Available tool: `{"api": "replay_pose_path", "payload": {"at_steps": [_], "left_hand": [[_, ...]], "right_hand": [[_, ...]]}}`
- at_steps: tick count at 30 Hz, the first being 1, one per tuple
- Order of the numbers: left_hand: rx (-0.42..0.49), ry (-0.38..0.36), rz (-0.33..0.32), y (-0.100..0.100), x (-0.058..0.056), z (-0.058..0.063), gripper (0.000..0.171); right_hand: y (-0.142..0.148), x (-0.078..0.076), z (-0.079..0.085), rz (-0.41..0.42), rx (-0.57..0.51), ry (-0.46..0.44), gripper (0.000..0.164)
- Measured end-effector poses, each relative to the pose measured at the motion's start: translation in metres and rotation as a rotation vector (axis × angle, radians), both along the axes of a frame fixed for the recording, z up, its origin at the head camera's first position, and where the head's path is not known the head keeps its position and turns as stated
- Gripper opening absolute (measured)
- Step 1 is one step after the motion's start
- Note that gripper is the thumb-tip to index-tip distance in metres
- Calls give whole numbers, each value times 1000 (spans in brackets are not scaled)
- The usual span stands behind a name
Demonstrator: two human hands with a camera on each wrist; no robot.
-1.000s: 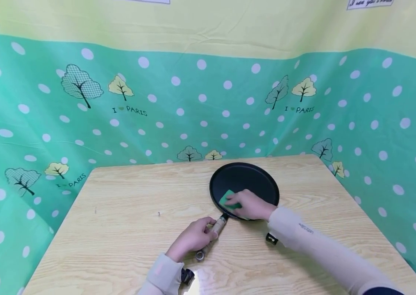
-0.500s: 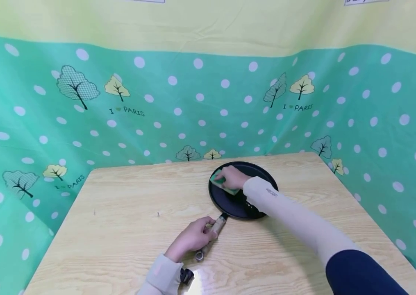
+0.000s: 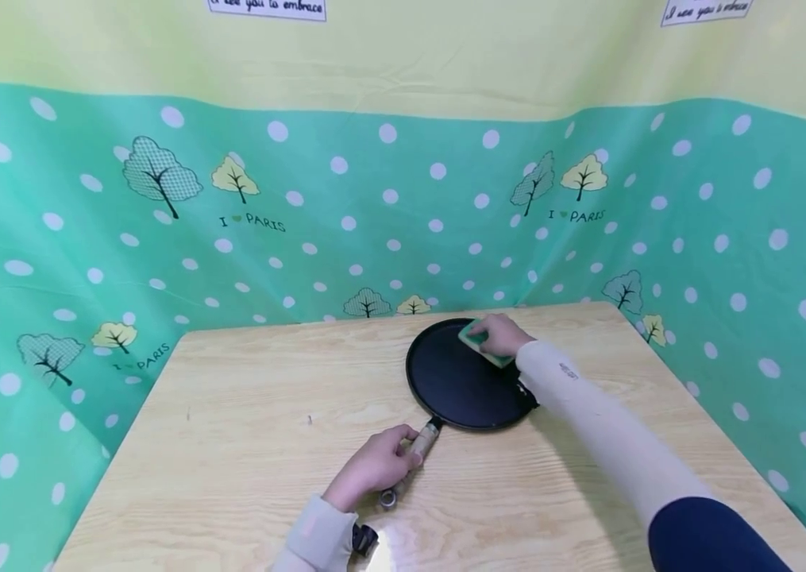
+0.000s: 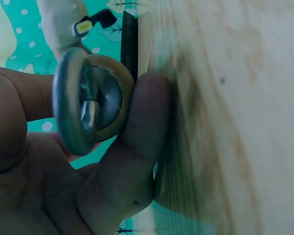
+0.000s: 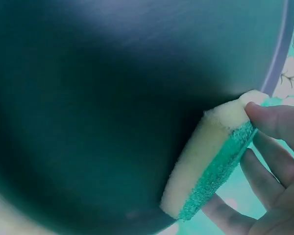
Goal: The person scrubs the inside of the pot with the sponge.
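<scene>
A round black flat pan (image 3: 463, 385) lies on the wooden table, its pale handle (image 3: 424, 437) pointing toward me. My left hand (image 3: 377, 462) grips that handle; the left wrist view shows thumb and fingers around it near the metal hanging ring (image 4: 71, 100). At the pan's far right side, my right hand (image 3: 504, 335) holds a two-layer sponge (image 5: 206, 161). Its yellow foam side is against the pan's dark surface, and the green scouring side faces the palm. Thumb and fingers pinch the sponge at its end and edge in the right wrist view.
The wooden table (image 3: 245, 429) extends on both sides of the pan. A green and yellow patterned cloth (image 3: 345, 191) hangs behind the table and along both sides. Bands with small black devices (image 3: 364, 539) are worn at the wrists.
My right hand has moved the sponge from the pan's near-left part to its far-left, then across to the far right. The left hand has stayed on the handle, and the pan has hardly shifted.
</scene>
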State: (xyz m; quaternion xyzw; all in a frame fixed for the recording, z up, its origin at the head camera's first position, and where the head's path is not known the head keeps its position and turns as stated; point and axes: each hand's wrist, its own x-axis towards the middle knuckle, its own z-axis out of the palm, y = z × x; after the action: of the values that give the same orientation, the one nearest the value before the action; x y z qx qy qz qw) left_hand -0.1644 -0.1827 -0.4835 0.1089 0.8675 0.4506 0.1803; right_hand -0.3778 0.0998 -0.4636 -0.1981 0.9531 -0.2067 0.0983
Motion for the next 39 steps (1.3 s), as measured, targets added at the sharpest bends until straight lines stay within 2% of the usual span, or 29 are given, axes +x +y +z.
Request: {"api": "replay_pose_path", "payload": {"at_steps": [4,9,15,20,25,31,34,39], "left_hand": [[5,-8,-1,-1,-1,1,32],[12,-7,0,-1,-1,1,31],[4,7,-4,0,-2,2,31],[6,1,-6,-1,-2,4,31],[19,-5,-8,-2,-1,3,31],[16,-5,-13,-2,-2,3,34],[17,-1,-12,-2,-3,2,35],[16,13,-9,-2,-4,2,36]], "right_hand": [[19,17,1,5,-2,2,45],[25,56,0,10,-36,4,45],[16,100,-5,47,-79,78,41],[-9,121,-6,131,-122,108,38],[-46,123,-3,179,-112,76,38],[-84,99,-1,187,-71,56,39],[-91,91,-1,172,-68,48,40],[-89,90,-4,184,-67,42,42]]}}
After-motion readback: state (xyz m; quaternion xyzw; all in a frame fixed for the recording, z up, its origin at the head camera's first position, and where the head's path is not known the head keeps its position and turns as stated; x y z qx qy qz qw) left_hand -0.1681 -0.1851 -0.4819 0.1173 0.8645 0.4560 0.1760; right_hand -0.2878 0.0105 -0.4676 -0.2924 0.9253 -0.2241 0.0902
